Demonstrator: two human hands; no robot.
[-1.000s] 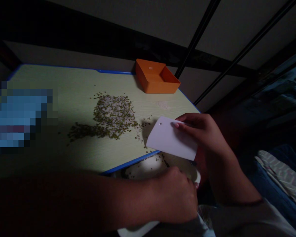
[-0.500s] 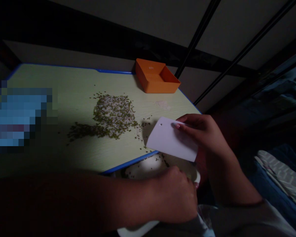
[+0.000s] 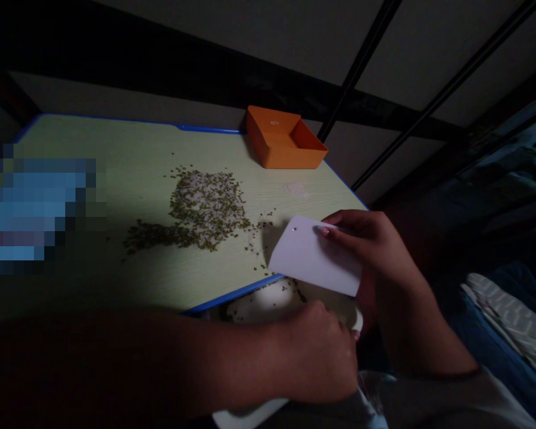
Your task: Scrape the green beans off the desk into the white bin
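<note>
My right hand (image 3: 361,235) pinches a white plastic scraper (image 3: 308,256) with a small hole near one corner, thumb on top. The scraper is tilted over the table's blue edge, above a white tub (image 3: 261,301). My left hand (image 3: 319,354) is closed at the tub's right side; its fingertips are mostly hidden, but it appears to grip the rim. Several dark bits cling inside the tub, largely covered by my left arm. On the table lies a spread of green beans mixed with white grains (image 3: 209,208), with a darker trail of beans to its left.
An orange open box (image 3: 295,158) stands at the far right corner of the pale green table (image 3: 116,155). A small patch of white grains (image 3: 296,190) lies before it. A blurred blue item (image 3: 31,208) is at left. Folded fabric (image 3: 509,316) lies at right.
The scraper and my right hand have shifted very slightly right and down. My left hand stays in place on the tub, and the bean spread looks the same.
</note>
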